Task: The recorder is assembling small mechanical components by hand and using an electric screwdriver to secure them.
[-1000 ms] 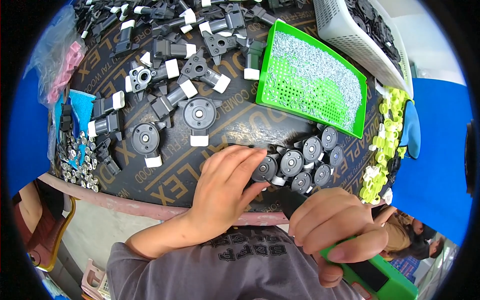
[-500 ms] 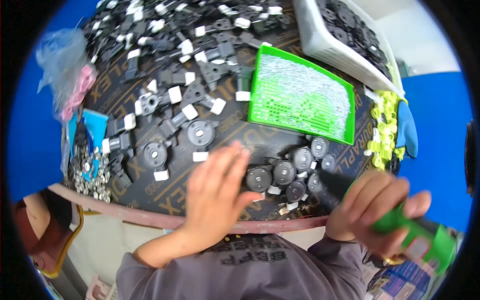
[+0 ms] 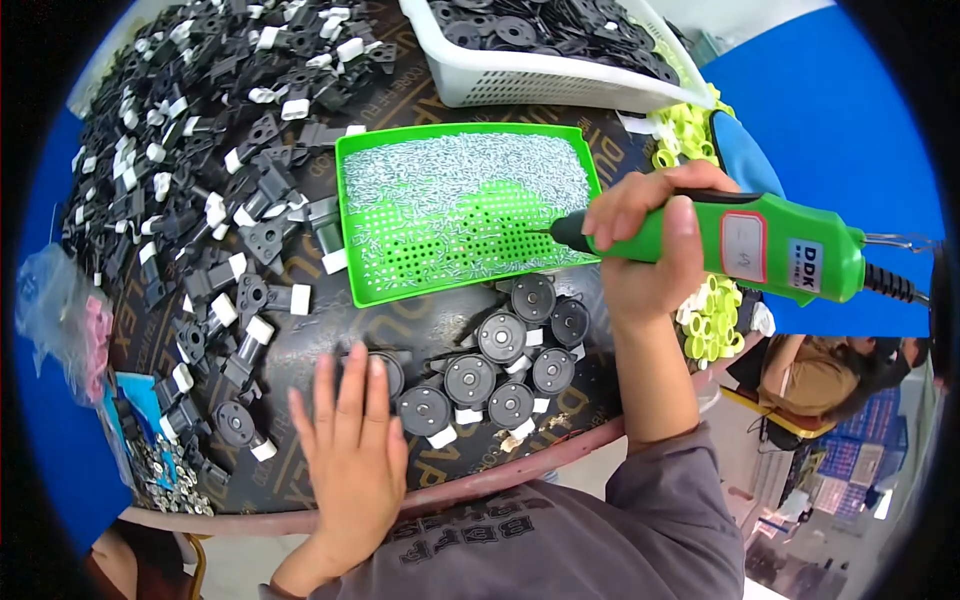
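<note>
White basket (image 3: 540,85) behind green screw tray (image 3: 465,215); black round parts (image 3: 490,370) clustered on table (image 3: 330,330). Right hand (image 3: 645,250) grips green screwdriver (image 3: 745,245), tip over tray. Left hand (image 3: 350,455) flat, fingers spread, beside parts.

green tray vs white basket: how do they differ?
The green tray is shallow and holds small silvery screws; the white basket is deeper and holds black round parts. The tray lies mid-table, where the right hand points a green electric screwdriver; the basket sits at the far edge. Both are perforated plastic.
</note>
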Action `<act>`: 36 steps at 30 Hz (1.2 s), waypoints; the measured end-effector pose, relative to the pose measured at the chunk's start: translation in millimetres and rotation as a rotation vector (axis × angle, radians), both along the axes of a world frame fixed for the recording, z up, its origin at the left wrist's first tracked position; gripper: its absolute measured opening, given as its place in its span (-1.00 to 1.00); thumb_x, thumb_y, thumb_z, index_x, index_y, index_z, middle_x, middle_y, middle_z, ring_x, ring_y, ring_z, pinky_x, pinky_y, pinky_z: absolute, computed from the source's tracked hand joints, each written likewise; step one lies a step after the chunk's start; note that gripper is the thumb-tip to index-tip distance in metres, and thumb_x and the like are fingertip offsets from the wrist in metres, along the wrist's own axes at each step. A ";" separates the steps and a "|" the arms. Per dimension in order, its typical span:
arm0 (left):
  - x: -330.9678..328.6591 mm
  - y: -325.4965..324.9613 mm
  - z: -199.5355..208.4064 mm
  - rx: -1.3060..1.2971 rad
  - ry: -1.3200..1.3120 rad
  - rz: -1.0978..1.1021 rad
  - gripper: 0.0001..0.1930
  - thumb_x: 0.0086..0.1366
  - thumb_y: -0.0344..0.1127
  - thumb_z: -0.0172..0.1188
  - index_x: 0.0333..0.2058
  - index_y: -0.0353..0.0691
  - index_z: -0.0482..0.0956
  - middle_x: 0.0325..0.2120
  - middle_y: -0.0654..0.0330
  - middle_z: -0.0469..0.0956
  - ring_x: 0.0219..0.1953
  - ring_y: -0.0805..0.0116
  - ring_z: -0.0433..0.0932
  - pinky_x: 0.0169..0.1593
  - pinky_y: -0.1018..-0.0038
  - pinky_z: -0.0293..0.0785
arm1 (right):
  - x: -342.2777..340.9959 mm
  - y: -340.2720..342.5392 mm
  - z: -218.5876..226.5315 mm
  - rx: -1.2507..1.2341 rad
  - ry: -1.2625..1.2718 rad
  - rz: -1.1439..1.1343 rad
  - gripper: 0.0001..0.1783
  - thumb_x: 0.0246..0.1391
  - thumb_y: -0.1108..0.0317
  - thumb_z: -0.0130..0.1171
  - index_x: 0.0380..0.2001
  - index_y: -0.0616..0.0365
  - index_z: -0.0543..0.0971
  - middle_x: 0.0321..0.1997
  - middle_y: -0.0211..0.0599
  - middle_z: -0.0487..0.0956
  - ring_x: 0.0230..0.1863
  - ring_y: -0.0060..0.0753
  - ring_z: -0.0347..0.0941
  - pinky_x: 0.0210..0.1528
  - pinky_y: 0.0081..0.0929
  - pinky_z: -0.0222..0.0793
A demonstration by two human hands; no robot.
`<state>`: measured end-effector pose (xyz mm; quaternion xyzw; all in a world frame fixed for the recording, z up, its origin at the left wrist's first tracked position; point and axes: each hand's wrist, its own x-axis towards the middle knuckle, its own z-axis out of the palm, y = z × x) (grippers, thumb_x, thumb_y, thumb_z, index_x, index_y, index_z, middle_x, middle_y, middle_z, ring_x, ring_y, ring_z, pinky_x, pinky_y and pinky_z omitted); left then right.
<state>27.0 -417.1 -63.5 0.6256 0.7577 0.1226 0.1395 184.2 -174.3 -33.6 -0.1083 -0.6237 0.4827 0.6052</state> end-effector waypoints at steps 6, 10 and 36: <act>1.6 10.1 -8.8 0.122 -0.134 -0.064 -0.38 0.20 -0.45 0.17 0.26 -0.23 0.28 0.28 0.01 0.22 0.32 -0.08 0.18 0.30 0.02 0.15 | -7.0 4.4 -5.4 0.037 -0.128 -0.040 -0.69 0.18 0.19 0.01 -0.12 0.13 0.29 -0.65 -0.28 0.33 -0.70 -0.41 0.25 -0.59 -0.35 0.33; 0.6 9.2 -10.8 0.175 -0.151 -0.059 -0.41 0.16 -0.48 0.22 0.21 -0.21 0.37 0.23 0.03 0.29 0.24 -0.05 0.28 0.23 0.12 0.28 | -11.1 2.4 -2.4 0.042 -0.151 -0.063 -0.68 0.18 0.19 0.02 -0.12 0.14 0.29 -0.65 -0.27 0.33 -0.71 -0.41 0.25 -0.60 -0.35 0.34; -2.9 11.6 -19.2 0.308 -0.556 0.056 -0.47 0.12 -0.43 0.32 0.10 -0.23 0.46 -0.01 0.11 0.43 0.02 0.02 0.34 0.10 0.23 0.33 | -17.4 -101.6 46.2 0.167 -0.222 0.613 -0.61 0.17 0.26 0.22 -0.10 0.11 0.25 -0.47 -0.19 0.51 -0.63 -0.27 0.48 -0.62 -0.32 0.51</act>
